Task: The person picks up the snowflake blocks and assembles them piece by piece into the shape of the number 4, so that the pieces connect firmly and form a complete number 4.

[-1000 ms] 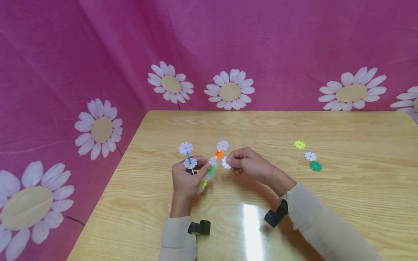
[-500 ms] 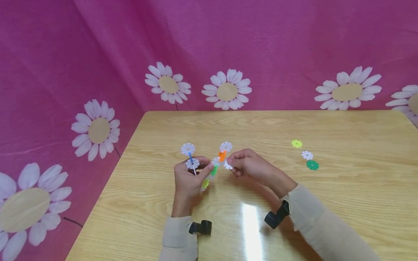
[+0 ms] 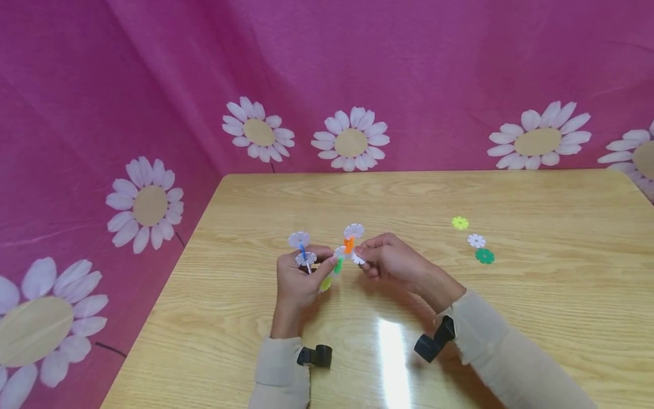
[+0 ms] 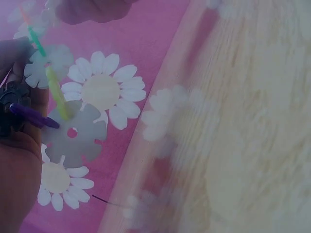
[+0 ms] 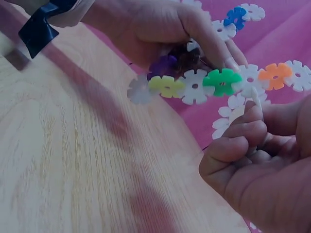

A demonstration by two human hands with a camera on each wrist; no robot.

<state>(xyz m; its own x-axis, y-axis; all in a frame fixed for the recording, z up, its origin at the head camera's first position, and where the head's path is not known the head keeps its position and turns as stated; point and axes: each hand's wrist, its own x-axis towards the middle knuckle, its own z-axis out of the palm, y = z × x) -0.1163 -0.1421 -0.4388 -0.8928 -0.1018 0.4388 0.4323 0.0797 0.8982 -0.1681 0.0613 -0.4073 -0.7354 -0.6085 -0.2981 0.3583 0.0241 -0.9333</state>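
Observation:
My left hand (image 3: 298, 281) grips a linked structure of notched plastic discs over the table. Along one row, in the right wrist view, run a yellow disc (image 5: 166, 86), a green disc (image 5: 222, 82) and an orange disc (image 5: 275, 76), with white discs between them. A purple disc (image 5: 163, 68) joins at the near end, and a blue disc (image 5: 235, 18) sits between white ones on another branch. Between thumb and fingers, my right hand (image 3: 395, 258) pinches a white disc (image 5: 256, 99), edge-on against the white disc (image 5: 250, 76) between green and orange. Whether their slots interlock is unclear.
On the wooden table (image 3: 552, 307), to the right, lie a loose yellow disc (image 3: 460, 222), a white disc (image 3: 476, 241) and a dark green disc (image 3: 485, 256). A pink curtain (image 3: 419, 68) with printed daisies borders the table's back and left.
The pinched white disc, earlier showing its face beside the row, has turned and come up against it. My left hand has shifted slightly right with the structure.

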